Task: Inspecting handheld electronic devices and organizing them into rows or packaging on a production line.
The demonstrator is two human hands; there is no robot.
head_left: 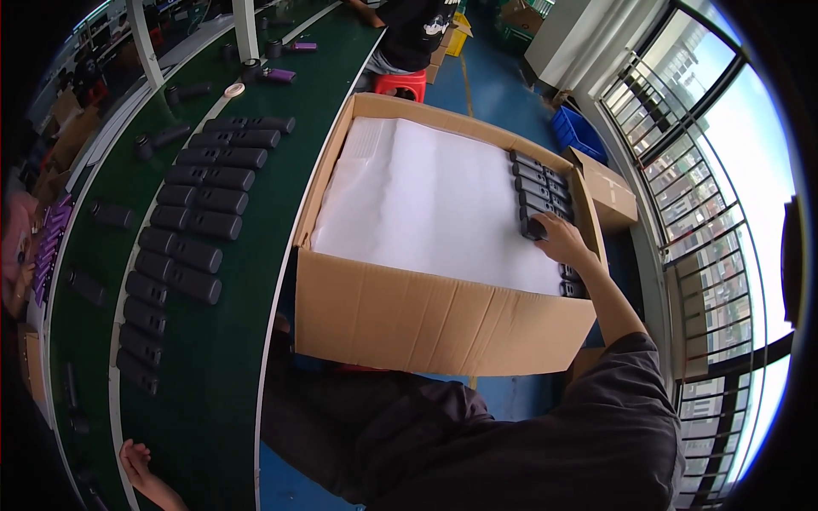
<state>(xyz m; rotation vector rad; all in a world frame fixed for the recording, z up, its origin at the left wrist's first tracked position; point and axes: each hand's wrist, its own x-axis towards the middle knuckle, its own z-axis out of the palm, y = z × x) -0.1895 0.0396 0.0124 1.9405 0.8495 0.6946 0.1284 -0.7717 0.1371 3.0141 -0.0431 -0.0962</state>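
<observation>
The person's right hand (562, 240) reached into a big cardboard box (426, 319). Its fingers were curled down on a dark, long device (533, 228), gripping the end of it. That device lay at the right side of the box, on top of a white foam sheet (426, 200). Just past the fingers, more dark devices (538, 180) lay side by side in a neat row along the box wall. A few more (573, 281) peeked out just behind the wrist, closer to the person.

The left hand (136, 464) was far off, low at the near edge of a long green belt (264, 196). It lay open and flat with nothing in it, fingers loose. Just beyond that hand, many dark devices (183, 243) lay in pairs in a long line on the belt. Farther away on the belt sat two purple things (279, 75) and a roll of tape (234, 89).

Beyond the box, another person (409, 30) sat on a red stool (400, 83).
</observation>
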